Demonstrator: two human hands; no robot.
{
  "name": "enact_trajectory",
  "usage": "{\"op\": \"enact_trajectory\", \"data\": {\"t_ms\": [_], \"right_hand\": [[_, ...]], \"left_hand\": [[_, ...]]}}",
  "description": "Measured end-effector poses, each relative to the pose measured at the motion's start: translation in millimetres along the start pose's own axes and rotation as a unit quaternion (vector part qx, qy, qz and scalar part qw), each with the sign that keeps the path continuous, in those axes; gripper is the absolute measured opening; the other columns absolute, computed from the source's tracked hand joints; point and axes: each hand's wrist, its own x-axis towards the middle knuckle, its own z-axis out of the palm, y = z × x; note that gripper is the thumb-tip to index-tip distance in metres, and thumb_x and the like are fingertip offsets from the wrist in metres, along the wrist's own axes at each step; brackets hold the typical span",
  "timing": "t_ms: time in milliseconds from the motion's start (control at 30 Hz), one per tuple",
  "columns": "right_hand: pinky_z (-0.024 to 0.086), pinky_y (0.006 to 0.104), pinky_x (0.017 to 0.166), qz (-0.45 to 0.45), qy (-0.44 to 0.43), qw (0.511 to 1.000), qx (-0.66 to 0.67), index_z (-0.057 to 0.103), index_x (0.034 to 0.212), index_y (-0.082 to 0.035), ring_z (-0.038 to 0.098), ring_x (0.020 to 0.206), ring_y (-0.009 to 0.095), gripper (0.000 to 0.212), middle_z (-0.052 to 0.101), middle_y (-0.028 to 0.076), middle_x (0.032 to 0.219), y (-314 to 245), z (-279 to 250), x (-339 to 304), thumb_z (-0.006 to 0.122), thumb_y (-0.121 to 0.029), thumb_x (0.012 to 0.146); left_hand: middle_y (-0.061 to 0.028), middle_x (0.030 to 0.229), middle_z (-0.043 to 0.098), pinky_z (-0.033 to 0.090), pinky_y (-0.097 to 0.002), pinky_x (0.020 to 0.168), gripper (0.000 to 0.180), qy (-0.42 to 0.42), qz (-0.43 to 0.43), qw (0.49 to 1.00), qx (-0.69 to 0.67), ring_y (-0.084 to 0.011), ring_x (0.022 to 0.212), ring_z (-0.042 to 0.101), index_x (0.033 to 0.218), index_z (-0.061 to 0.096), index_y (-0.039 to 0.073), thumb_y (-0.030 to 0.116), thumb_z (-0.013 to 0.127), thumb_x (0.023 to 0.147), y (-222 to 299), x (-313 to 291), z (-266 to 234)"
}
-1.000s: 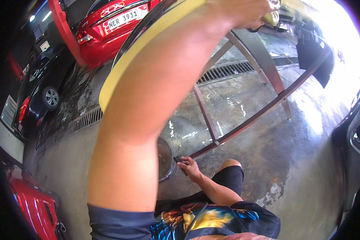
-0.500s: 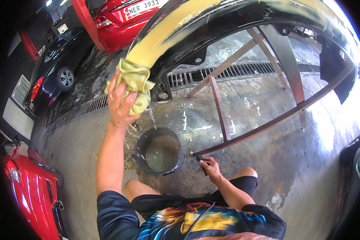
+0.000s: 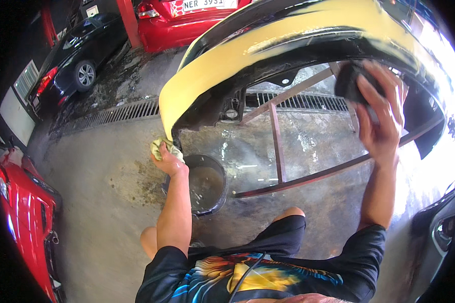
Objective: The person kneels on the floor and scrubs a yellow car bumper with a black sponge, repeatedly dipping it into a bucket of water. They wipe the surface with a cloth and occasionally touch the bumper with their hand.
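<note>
My left hand [image 3: 169, 162] is closed on a wet yellow-green cloth [image 3: 158, 149], bunched at the lower left end of a car bumper [image 3: 202, 76]. The bumper is black with broad patches of smooth yellow filler and some paler, scuffed areas. At the right, my raised right hand [image 3: 387, 113] grips a dark block-like pad [image 3: 348, 85], slightly blurred, in front of the bumper's black lower edge. Whether the pad touches the bumper I cannot tell. Below the left end stands a black bucket [image 3: 221, 177] of cloudy water, partly hidden by my left forearm.
A brown metal stand [image 3: 277, 146] stands under the bumper, with a long bar reaching toward me. A drain grate [image 3: 308, 102] crosses the wet concrete floor. Red cars [image 3: 30, 217] and a black car [image 3: 81, 55] are parked to the left and behind; a dark car part [image 3: 442, 232] is at right.
My left hand with the cloth has come down from the filler face to the bumper's lower left end. My right hand has risen from near my knee to the bumper's right side, carrying the pad.
</note>
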Motion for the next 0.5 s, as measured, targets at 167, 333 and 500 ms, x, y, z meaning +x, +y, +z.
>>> {"op": "enact_trajectory", "data": {"t_ms": [167, 333, 500], "right_hand": [[0.044, 0.0500, 0.110, -0.157, -0.088, 0.981, -0.075, 0.076, 0.130, -0.017, 0.063, 0.126, 0.032, 0.047, 0.070, 0.009, 0.135, 9.5, 23.0, 91.0, 0.078, -0.008, 0.084], [0.045, 0.0495, 0.115, -0.144, -0.168, 0.975, 0.005, 0.074, 0.132, -0.019, 0.060, 0.133, 0.033, 0.045, 0.066, 0.008, 0.143, -44.4, 86.6, 133.4, 0.078, -0.012, 0.088], [0.041, 0.0456, 0.118, -0.206, -0.181, 0.960, 0.060, 0.073, 0.133, -0.018, 0.056, 0.137, 0.027, 0.048, 0.065, 0.006, 0.142, -78.2, 117.7, 147.1, 0.078, -0.008, 0.086]], "left_hand": [[-0.0094, 0.115, 0.067, 0.057, -0.0466, 0.073, 0.036, 0.055, -0.252, 0.966, 0.006, -0.0281, 0.089, 0.072, 0.125, 0.055, 0.014, 0.029, 0.071, 0.096, -14.3, -8.5, -46.1], [-0.0086, 0.102, 0.074, 0.050, -0.0521, 0.064, 0.069, -0.097, -0.452, 0.887, -0.016, -0.0357, 0.084, 0.071, 0.117, 0.066, 0.016, 0.077, 0.038, 0.100, -18.3, -29.0, -57.4], [-0.0093, 0.112, 0.077, 0.054, -0.0548, 0.075, 0.073, -0.209, -0.460, 0.854, -0.123, -0.0352, 0.093, 0.073, 0.120, 0.072, 0.016, 0.078, 0.038, 0.101, -11.9, -37.6, -37.8]]}}
